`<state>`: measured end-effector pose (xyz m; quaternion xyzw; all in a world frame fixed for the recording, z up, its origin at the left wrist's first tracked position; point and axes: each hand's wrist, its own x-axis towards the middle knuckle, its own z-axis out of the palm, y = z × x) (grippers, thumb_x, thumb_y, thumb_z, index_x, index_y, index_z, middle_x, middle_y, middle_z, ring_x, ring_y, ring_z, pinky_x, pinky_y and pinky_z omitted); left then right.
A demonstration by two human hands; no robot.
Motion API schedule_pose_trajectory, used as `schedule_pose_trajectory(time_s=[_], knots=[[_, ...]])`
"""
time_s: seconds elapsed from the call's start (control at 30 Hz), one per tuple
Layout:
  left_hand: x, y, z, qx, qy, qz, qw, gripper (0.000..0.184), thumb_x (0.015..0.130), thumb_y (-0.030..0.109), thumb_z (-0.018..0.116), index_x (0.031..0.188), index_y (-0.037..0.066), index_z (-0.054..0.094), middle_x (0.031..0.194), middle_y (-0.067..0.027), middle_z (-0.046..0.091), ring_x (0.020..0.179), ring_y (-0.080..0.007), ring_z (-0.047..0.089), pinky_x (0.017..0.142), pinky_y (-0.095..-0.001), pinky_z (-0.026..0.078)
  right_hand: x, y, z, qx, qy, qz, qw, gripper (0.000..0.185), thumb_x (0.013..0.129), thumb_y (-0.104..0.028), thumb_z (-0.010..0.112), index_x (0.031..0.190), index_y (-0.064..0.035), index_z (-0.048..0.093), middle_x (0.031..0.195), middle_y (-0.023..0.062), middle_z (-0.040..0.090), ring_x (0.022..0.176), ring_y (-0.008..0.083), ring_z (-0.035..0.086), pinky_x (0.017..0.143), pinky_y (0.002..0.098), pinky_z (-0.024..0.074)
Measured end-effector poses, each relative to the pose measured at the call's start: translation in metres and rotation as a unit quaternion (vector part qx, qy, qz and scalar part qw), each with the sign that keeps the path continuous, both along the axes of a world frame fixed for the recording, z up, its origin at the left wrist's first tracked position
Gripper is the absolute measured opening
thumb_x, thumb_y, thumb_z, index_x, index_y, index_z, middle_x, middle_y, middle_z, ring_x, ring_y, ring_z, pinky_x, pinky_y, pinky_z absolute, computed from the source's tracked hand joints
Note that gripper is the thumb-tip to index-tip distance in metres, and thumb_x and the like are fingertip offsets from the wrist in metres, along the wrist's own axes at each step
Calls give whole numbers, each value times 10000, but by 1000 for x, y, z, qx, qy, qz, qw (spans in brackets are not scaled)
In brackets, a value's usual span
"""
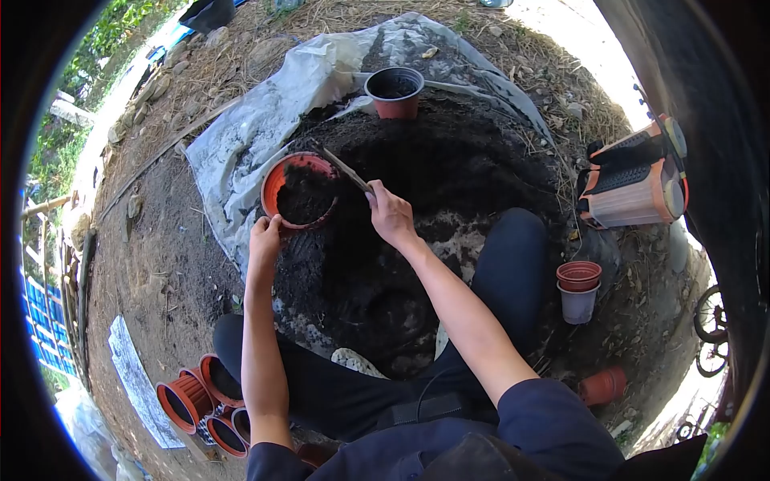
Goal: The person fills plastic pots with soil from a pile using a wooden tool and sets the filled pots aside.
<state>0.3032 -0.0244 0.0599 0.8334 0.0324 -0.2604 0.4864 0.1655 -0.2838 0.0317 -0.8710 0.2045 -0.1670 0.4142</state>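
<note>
The orange pot (277,178) held soil (305,199); we clamped its rim with left fingers (274,224), a stick (346,168) with right fingers (376,193).

The pot (276,178) looks like smooth orange plastic, the soil (385,160) matt, the sheet (261,104) wrinkled plastic.

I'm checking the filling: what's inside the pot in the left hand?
The orange pot in the left hand holds dark soil; its bottom is covered.
</note>
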Motion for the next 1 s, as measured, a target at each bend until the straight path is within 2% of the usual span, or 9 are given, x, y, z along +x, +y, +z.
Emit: schedule_pose_trajectory(time_s=[0.03,0.17,0.23,0.3,0.47,0.5,0.6,0.73,1.0], knots=[[3,3,-7,3,-3,-5,1000,255,1016,299,515,1051,64,609,945,-42,706,847,-160,693,692,-316,516,1,-5,-4,-52,-22,-22,998,139,1012,-206,459,1087,-91,480,838,153,672,810,409,652,666,520,500],[-1,5,-6,-4,3,-8,1000,249,1026,302,495,1042,77,598,944,-47,713,832,-175,700,703,-334,522,10,-57,-42,120,81,-282,948,252,1034,-309,378,1132,-82,428,913,232,678,869,460,642,738,571,485],[-5,5,-7,-16,12,-3,1000,241,1029,291,488,1035,75,595,947,-55,713,824,-182,701,701,-340,527,3,-99,-84,157,133,-443,872,259,1030,-261,345,1159,-42,395,1005,287,660,948,475,638,802,582,494],[-16,-2,4,-26,6,9,1000,225,1029,271,486,1062,62,562,948,-73,713,837,-196,704,700,-347,531,-26,-130,-76,190,188,-570,777,245,1011,-177,332,1181,-3,363,1111,322,621,1010,492,624,865,587,505],[-35,-3,5,-21,5,12,1000,228,1022,255,498,1106,43,509,972,-103,711,854,-217,708,704,-350,534,-76,-167,-96,214,201,-713,636,324,927,-100,424,1231,10,420,1177,279,615,1097,465,609,945,535,513],[-36,-2,4,-32,-2,1,999,235,1019,253,504,1116,39,496,980,-111,710,861,-224,709,709,-350,534,-79,-170,-105,215,199,-714,636,324,927,-100,424,1231,10,420,1177,279,615,1097,465,609,945,535,513],[-37,-5,9,-27,13,18,999,228,1014,240,513,1093,26,518,993,-96,695,869,-196,690,719,-329,523,-81,-172,-132,212,261,-612,716,288,909,-141,479,1161,-29,563,1185,245,641,1102,419,621,963,527,490],[-38,-5,14,-7,3,16,1000,229,1015,238,517,1081,19,529,989,-93,693,866,-189,687,723,-320,520,-75,-153,-141,186,288,-511,788,285,920,-178,525,1154,-17,554,1172,247,644,1103,391,627,953,478,494],[-34,-8,13,-29,-1,6,1000,205,1019,220,529,1067,21,513,996,-113,696,883,-203,694,730,-343,530,-57,-96,-144,136,317,-333,878,289,951,-243,570,1166,-51,547,1166,211,654,1128,404,601,936,495,471]])
